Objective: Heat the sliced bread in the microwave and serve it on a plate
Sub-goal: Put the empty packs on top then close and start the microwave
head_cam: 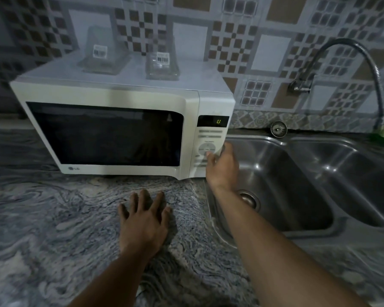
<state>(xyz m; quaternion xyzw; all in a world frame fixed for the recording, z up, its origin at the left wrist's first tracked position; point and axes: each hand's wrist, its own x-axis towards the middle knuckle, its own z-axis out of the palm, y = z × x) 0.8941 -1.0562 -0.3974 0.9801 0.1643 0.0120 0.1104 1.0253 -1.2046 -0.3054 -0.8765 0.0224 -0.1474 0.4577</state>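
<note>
A white microwave [111, 96] stands on the marbled counter [53, 218] with its door closed and its window dark, so nothing inside shows. Its small display [213, 121] is lit green. My right hand [222, 169] reaches to the control panel [208, 149] at the microwave's right side, fingertips on the round dial area. My left hand [143, 220] rests flat on the counter in front of the microwave, fingers spread. No bread or plate is visible.
Two clear glass containers [101, 54] [162, 60] with barcode labels sit on top of the microwave. A steel double sink [297, 173] lies right of it, with a curved tap [341, 63] on the tiled wall.
</note>
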